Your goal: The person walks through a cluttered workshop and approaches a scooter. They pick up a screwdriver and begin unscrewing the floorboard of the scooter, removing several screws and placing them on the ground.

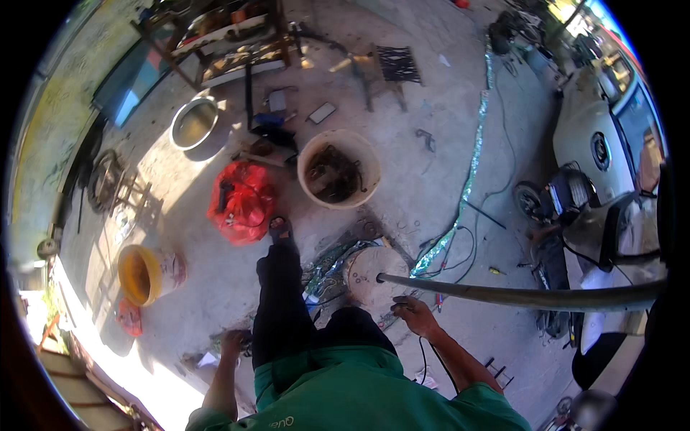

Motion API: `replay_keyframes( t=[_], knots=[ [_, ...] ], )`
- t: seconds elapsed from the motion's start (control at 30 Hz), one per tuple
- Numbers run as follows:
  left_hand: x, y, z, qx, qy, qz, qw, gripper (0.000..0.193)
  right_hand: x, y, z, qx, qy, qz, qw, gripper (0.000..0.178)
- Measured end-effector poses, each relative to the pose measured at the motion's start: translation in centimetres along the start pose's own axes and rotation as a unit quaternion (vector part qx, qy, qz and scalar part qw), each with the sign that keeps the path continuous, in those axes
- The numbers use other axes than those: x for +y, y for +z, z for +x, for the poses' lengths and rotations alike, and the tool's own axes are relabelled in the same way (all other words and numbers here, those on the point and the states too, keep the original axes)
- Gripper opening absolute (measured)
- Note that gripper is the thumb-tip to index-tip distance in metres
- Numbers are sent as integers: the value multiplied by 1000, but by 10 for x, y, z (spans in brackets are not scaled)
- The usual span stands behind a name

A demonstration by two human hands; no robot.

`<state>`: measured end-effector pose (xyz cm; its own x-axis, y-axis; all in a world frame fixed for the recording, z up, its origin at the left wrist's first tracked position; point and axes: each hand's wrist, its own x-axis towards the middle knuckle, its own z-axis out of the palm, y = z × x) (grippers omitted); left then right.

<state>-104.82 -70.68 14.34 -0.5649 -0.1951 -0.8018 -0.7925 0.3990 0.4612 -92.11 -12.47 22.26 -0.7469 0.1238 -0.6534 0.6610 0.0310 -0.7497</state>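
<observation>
My right hand (415, 317) is beside a pale round block (374, 273), its fingers curled in around something dark and small that I cannot make out. A long grey pole (517, 292) runs from the block's top out to the right, just beyond that hand. At lower left my left hand (231, 342) is low beside my leg, next to a dark object (246, 343). Its fingers are too small and hidden to read. Behind the block lies a tangle of cables and scrap (327, 266).
A white bucket (374, 169) with dark parts inside stands ahead, beside a red plastic bag (241, 208). To the left are a yellow bucket (123, 276) and a metal basin (175, 129). A shiny hose (473, 169) crosses the floor at right, near a white car (582, 136).
</observation>
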Motion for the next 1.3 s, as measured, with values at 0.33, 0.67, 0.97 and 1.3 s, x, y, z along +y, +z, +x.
replay_keyframes(
  t=[0.33, 0.67, 0.97, 1.3],
  knots=[
    [228, -32, 205, -181, 72, 180, 964, 18, -36, 44, -40, 241, -77, 41, 967, 42],
    [386, 134, 178, -159, 272, 229, 921, 21, 49, 106, -141, 304, 33, 131, 943, 44],
    [324, 207, -10, -299, 188, -8, 935, 26, 116, 143, -161, 313, -41, 263, 912, 38],
    [202, 191, -12, -357, 103, -131, 919, 22, 80, 89, -155, 218, -72, 163, 959, 37]
  ],
)
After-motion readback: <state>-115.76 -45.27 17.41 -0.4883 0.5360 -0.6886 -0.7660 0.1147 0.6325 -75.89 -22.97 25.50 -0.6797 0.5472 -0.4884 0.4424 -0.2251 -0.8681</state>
